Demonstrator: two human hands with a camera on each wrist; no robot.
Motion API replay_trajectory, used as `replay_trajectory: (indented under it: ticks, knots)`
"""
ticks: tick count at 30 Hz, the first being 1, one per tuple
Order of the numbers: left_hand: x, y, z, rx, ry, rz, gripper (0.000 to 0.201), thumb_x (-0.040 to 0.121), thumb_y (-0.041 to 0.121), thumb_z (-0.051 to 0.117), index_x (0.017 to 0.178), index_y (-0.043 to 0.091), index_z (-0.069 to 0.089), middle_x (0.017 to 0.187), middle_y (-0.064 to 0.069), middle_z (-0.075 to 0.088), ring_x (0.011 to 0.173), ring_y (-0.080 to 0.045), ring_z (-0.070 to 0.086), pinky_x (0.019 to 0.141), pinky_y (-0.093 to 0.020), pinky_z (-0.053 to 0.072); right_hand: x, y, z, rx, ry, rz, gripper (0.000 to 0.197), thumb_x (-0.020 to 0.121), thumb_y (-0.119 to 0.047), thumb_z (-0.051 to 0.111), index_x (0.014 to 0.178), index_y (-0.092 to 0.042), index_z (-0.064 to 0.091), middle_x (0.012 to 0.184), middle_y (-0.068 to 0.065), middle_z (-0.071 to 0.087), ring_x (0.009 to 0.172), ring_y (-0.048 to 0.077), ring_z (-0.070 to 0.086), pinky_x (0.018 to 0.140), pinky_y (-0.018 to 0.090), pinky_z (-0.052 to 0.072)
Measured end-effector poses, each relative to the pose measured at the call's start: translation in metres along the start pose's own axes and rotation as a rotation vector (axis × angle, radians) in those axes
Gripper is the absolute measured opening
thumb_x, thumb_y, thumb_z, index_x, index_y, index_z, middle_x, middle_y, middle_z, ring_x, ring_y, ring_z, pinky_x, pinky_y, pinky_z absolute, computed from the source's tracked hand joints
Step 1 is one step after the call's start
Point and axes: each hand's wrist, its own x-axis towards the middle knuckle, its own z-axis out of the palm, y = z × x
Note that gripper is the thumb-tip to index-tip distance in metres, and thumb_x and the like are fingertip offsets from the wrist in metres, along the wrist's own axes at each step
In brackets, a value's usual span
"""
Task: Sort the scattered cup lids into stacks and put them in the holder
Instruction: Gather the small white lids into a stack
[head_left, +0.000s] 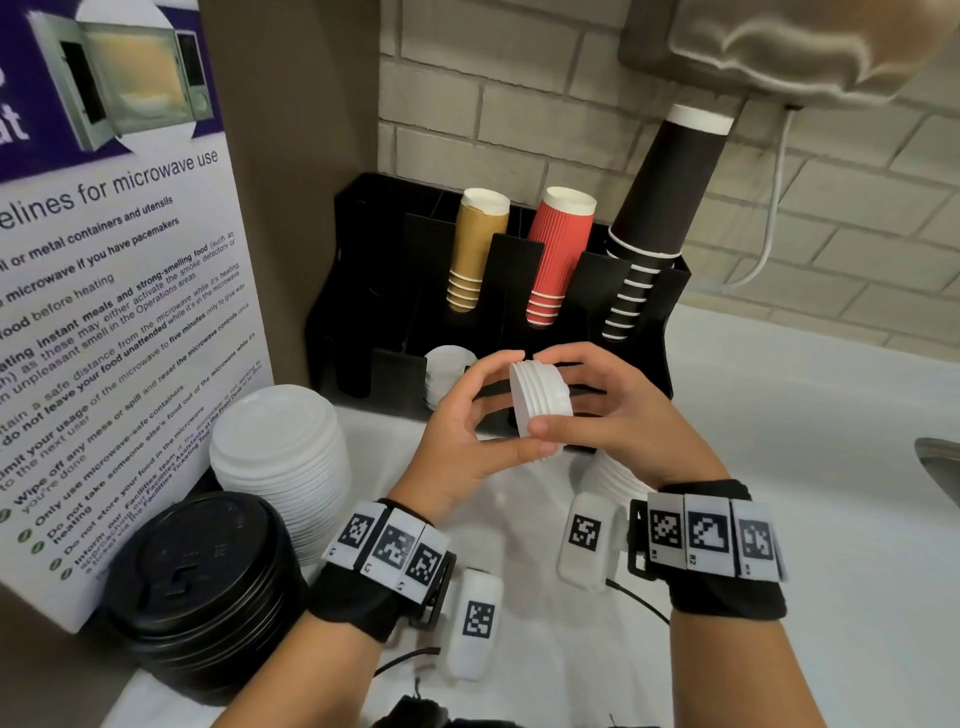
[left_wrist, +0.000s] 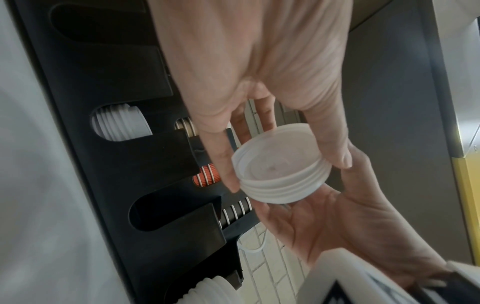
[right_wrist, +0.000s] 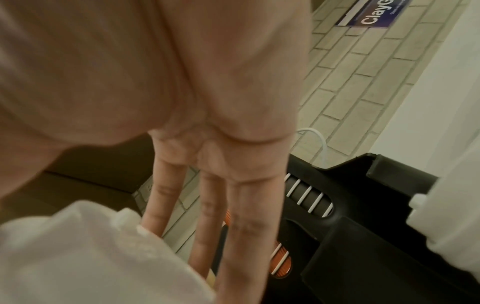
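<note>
Held on edge just in front of the black holder (head_left: 670, 317), a small stack of white lids (head_left: 540, 402), seemingly light, thin and easily crushed, is pinched at its rims by left hand (head_left: 457, 436) and right hand (head_left: 618, 415).

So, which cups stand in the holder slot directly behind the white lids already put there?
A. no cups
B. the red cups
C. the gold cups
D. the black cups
C. In the head view the gold cups stand right behind the stored lids in the holder; the red cups and black cups are further right.
</note>
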Motion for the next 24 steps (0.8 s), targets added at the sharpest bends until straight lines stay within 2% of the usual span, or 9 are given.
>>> replay_trajectory:
  ticks: [4, 8, 10, 13, 15, 17, 20, 22, 24]
  knots:
    - [0.001, 0.000, -0.001, -0.020, 0.029, 0.004, 0.079, 0.063, 0.018, 0.090, 0.129, 0.035, 0.050, 0.125, 0.022, 0.056, 0.122, -0.010, 0.054, 0.085, -0.031, 0.057, 0.006, -0.001, 0.005, -0.055, 0.025, -0.011, 0.053, 0.069, -0.017, 0.083, 0.115, -0.026, 0.060, 0.110, -0.001, 0.065, 0.097, 0.017, 0.067, 0.081, 0.034, 0.058]
    - [0.001, 0.001, -0.001, -0.091, 0.136, 0.037, 0.088, 0.062, 0.029, 0.089, 0.135, 0.040, 0.042, 0.135, 0.019, 0.049, 0.126, -0.003, 0.050, 0.089, -0.021, 0.052, 0.024, -0.008, 0.006, -0.094, 0.030, -0.051, 0.052, 0.071, -0.012, 0.082, 0.116, -0.021, 0.059, 0.112, -0.001, 0.063, 0.097, 0.011, 0.066, 0.079, 0.025, 0.056]
    - [0.001, 0.001, -0.001, -0.123, 0.304, 0.037, 0.069, 0.073, 0.042, 0.076, 0.133, 0.042, 0.041, 0.136, 0.014, 0.048, 0.123, 0.001, 0.051, 0.097, -0.025, 0.049, 0.045, -0.013, 0.009, -0.144, 0.141, -0.131, 0.050, 0.070, -0.010, 0.082, 0.114, -0.016, 0.059, 0.114, 0.000, 0.060, 0.102, 0.008, 0.060, 0.080, 0.019, 0.052]
    - [0.001, 0.000, -0.004, -0.181, 0.561, 0.077, 0.025, 0.098, 0.027, 0.050, 0.123, 0.032, 0.048, 0.115, 0.010, 0.054, 0.102, 0.000, 0.059, 0.094, -0.032, 0.051, 0.088, -0.016, 0.022, -0.369, 0.241, -0.236, 0.057, 0.067, -0.015, 0.084, 0.118, -0.014, 0.057, 0.116, 0.007, 0.054, 0.107, 0.017, 0.053, 0.087, 0.023, 0.047]
    - [0.001, 0.000, -0.008, -0.186, 0.682, 0.099, 0.021, 0.103, 0.018, 0.040, 0.116, 0.031, 0.050, 0.105, 0.010, 0.054, 0.093, -0.001, 0.059, 0.085, -0.027, 0.051, 0.115, -0.012, 0.036, -0.568, 0.153, -0.214, 0.064, 0.066, -0.016, 0.082, 0.124, -0.015, 0.055, 0.118, 0.010, 0.048, 0.109, 0.024, 0.050, 0.088, 0.024, 0.041]
    - [0.002, 0.001, -0.012, -0.190, 0.744, 0.111, 0.022, 0.104, 0.018, 0.037, 0.112, 0.033, 0.051, 0.108, 0.007, 0.053, 0.094, -0.003, 0.060, 0.079, -0.023, 0.051, 0.135, -0.004, 0.049, -0.729, 0.021, -0.153, 0.069, 0.066, -0.016, 0.081, 0.128, -0.016, 0.053, 0.122, 0.013, 0.043, 0.109, 0.030, 0.050, 0.087, 0.026, 0.040]
    - [0.002, 0.001, -0.018, -0.189, 0.769, 0.125, 0.023, 0.104, 0.020, 0.035, 0.107, 0.033, 0.053, 0.113, 0.003, 0.052, 0.096, -0.007, 0.060, 0.076, -0.020, 0.051, 0.155, 0.010, 0.064, -0.974, -0.131, -0.079, 0.073, 0.065, -0.019, 0.082, 0.130, -0.015, 0.050, 0.125, 0.014, 0.044, 0.108, 0.033, 0.053, 0.081, 0.034, 0.046]
    - [0.003, 0.000, -0.020, -0.184, 0.771, 0.125, 0.024, 0.104, 0.019, 0.035, 0.105, 0.033, 0.054, 0.115, 0.001, 0.052, 0.096, -0.009, 0.060, 0.075, -0.021, 0.051, 0.161, 0.017, 0.070, -1.069, -0.206, -0.063, 0.075, 0.061, -0.020, 0.084, 0.127, -0.012, 0.049, 0.119, 0.015, 0.046, 0.102, 0.033, 0.054, 0.071, 0.032, 0.043]
    - [0.003, -0.002, -0.020, -0.182, 0.780, 0.116, 0.024, 0.104, 0.019, 0.034, 0.105, 0.032, 0.055, 0.113, 0.002, 0.053, 0.095, -0.009, 0.060, 0.074, -0.020, 0.050, 0.163, 0.022, 0.072, -1.111, -0.234, -0.060, 0.073, 0.061, -0.019, 0.083, 0.124, -0.011, 0.048, 0.116, 0.015, 0.046, 0.100, 0.033, 0.054, 0.068, 0.032, 0.042]
